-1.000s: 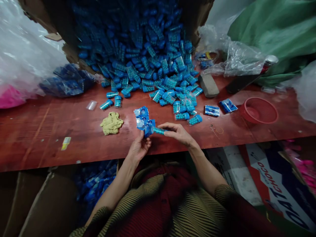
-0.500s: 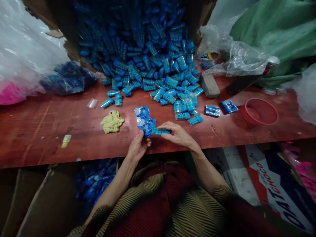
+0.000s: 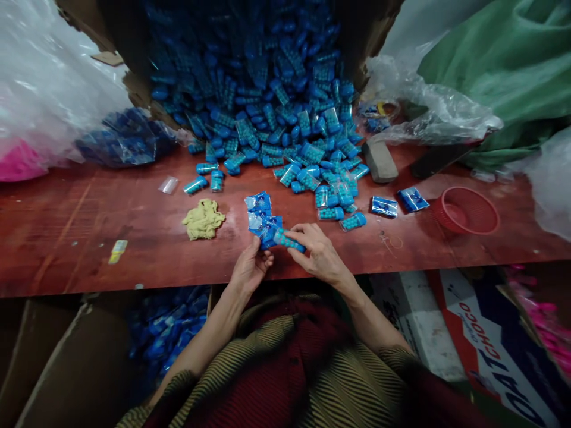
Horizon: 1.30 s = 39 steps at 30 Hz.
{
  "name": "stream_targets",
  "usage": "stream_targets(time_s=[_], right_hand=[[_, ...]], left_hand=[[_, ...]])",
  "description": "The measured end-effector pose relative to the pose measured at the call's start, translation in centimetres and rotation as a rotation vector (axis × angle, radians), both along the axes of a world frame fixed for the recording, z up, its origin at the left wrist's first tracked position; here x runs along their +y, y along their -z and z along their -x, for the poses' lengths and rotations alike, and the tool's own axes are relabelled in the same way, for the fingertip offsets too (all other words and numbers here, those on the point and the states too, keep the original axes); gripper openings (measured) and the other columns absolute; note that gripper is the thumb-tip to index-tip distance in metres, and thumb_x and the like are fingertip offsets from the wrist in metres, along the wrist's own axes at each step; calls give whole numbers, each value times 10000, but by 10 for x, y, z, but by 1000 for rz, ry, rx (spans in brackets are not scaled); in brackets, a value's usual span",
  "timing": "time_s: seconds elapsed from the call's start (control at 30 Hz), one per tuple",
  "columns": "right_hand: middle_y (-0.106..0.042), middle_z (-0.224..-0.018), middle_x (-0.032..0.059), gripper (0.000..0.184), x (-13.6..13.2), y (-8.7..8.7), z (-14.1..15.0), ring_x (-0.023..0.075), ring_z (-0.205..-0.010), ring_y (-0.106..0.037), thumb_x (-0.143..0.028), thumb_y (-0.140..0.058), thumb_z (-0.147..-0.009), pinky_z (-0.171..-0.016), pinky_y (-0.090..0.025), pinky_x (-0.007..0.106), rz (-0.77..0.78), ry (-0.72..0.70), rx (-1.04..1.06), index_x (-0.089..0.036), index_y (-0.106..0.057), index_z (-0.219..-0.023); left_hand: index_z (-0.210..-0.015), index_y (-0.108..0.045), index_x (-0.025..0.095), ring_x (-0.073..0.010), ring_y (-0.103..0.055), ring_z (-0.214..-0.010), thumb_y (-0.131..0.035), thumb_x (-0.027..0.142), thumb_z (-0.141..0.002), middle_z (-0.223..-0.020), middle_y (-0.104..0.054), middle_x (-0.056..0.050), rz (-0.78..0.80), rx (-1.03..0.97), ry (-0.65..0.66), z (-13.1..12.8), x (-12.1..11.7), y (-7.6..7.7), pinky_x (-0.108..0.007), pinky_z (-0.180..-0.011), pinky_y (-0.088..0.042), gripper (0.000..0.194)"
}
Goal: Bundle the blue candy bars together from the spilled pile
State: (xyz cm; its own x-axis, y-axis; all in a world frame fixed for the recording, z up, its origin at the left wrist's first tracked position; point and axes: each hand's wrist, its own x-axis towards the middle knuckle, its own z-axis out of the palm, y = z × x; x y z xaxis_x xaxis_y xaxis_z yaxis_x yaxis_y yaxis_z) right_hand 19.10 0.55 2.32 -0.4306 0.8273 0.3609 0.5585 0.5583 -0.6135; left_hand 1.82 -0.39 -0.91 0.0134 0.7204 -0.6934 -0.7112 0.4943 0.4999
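Observation:
Near the table's front edge, my left hand [image 3: 252, 263] is closed on the lower edge of a blue printed packet [image 3: 269, 233]. More blue packets [image 3: 259, 203] lie just beyond it, partly overlapping. My right hand [image 3: 319, 252] pinches a clear, blue-capped bottle [image 3: 289, 240] filled with small turquoise balls. The bottle slants, and its left end meets the right side of the packet; whether it is inside cannot be made out. A large heap of similar bottles [image 3: 267, 128] spills from a torn carton onto the table.
On the red table [image 3: 147, 249] lie a crumpled yellow-green cloth [image 3: 203, 220], a grey block [image 3: 380, 161], two blue packs [image 3: 384, 207] and a red plastic basket [image 3: 466, 210]. Clear plastic bags [image 3: 40, 77] crowd the back left. Printed cartons [image 3: 491, 333] stand below the table on the right.
The bottle in my right hand has tilted, from nearly level to slanting down to the right. My right hand has shifted slightly; my left keeps its hold on the packet.

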Motion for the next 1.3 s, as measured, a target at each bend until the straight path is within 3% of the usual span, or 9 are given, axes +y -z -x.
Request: stream_targets(time_s=[0.3, 0.47, 0.73, 1.07, 1.3], right_hand=[[-601, -1044, 83, 292, 0, 4, -6, 209, -955, -537, -189, -564, -847, -841, -483, 396, 72, -94, 65, -209, -625, -1132], [-606, -1041, 92, 282, 0, 4, -5, 210, -954, -545, -190, -565, -848, -833, -487, 389, 82, -86, 71, -193, -634, -1121], [-619, -1033, 70, 296, 1, 3, -6, 193, -985, -570, -193, -590, -837, -883, -475, 371, 210, -93, 125, -219, -624, -1130], [-608, -1057, 78, 287, 1, 5, -5, 203, -984, -558, -212, -568, -851, -874, -477, 396, 149, -88, 98, -227, -628, -1132], [-618, -1038, 69, 299, 0, 0, -4, 194, -985, -576, -206, -581, -845, -874, -481, 381, 206, -91, 106, -232, -621, -1140]], left_hand=[[-781, -588, 125, -124, -602, -465, -606, 288, -823, -608, -656, -42, -91, 23, 99, 8, 2, 1, -194, -402, -486, 169], [-808, -591, 124, -135, -624, -478, -624, 310, -809, -633, -675, -46, -108, 36, 131, 10, 2, -1, -191, -398, -494, 189], [-828, -613, 131, -160, -652, -525, -702, 351, -732, -693, -707, -58, -265, 64, 172, 15, 4, 3, -212, -417, -522, 256], [-872, -619, 123, -158, -656, -538, -678, 337, -760, -720, -709, -59, -241, 23, 166, 14, 4, 1, -221, -435, -539, 248], [-867, -609, 148, -159, -659, -551, -678, 342, -758, -704, -700, -34, -253, 51, 110, 15, 3, 3, -223, -435, -538, 234]])
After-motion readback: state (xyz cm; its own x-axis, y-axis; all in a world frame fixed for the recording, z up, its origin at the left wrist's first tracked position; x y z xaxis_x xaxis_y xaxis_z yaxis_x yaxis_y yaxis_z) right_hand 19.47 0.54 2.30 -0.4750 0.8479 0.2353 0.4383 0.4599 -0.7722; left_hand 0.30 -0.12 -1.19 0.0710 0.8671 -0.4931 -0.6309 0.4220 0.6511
